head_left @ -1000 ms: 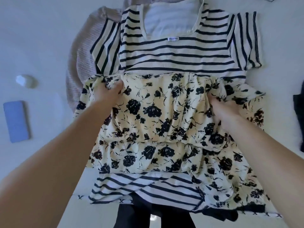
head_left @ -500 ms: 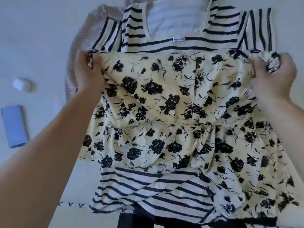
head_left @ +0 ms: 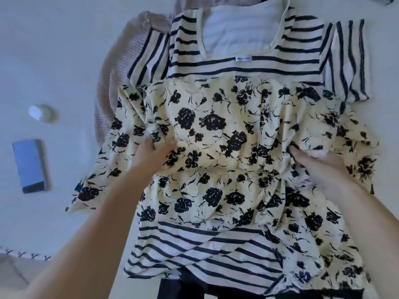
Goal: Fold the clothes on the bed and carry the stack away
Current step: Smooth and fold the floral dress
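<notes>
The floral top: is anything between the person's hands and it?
Nothing visible. The left hand and right hand are both already on the floral top, fingers tucked into its folds. It lies over the striped T-shirt on the bed.

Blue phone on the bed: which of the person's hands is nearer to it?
Left. The left hand grips the floral top's side facing the phone; the right hand is across the garment.

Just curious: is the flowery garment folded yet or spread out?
Partly folded: the floral garment has its top doubled over, rumpled, with both hands on it, atop the striped shirt.
</notes>
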